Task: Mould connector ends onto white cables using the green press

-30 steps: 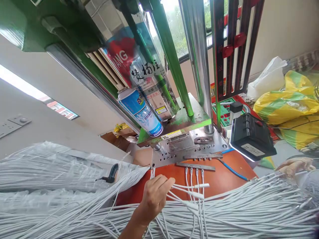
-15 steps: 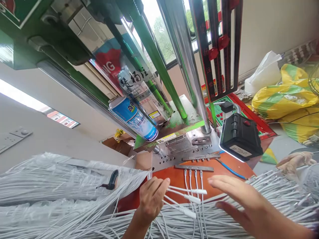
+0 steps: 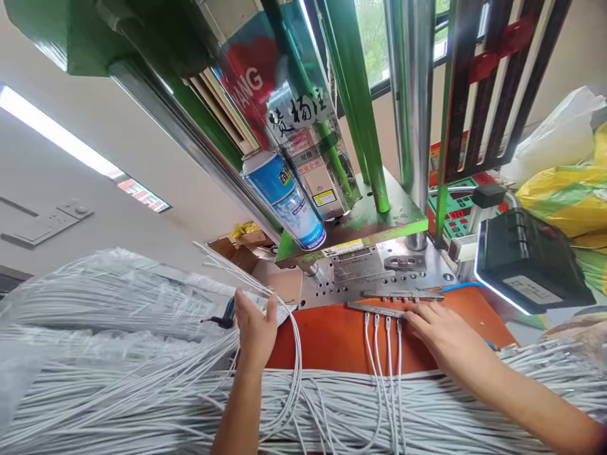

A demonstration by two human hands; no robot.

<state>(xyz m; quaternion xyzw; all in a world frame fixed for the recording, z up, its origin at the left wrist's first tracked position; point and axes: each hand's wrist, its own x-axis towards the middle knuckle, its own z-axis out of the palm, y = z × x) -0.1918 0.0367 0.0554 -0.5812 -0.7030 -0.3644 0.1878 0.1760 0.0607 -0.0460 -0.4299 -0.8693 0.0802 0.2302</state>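
My left hand [image 3: 256, 328] is closed around several thin white cables [image 3: 241, 273]. Their free ends point up and left, and the rest loops down past my wrist on the right. What the fingertips do is partly hidden. My right hand [image 3: 441, 325] has its fingers on the right end of a narrow metal bar [image 3: 372, 308], apparently gripping it; the thumb is hard to see. From this bar several white cables with metal plugs [image 3: 389, 325] hang toward me. Just behind it lies a second metal bar [image 3: 403, 295] with small studs, on the orange tabletop [image 3: 322, 338].
A green press with a steel mould plate [image 3: 332, 284] stands behind the bars. On its ledge is a blue spray can [image 3: 284, 199]. A black box lamp [image 3: 531, 259] sits at right. Bundled white cables [image 3: 190, 411] cover the front, and plastic-wrapped bundles [image 3: 118, 297] lie left.
My left hand has swung the cables so their ends point left instead of right. My right hand, open in the air before, has come onto the metal bar. The view has shifted.
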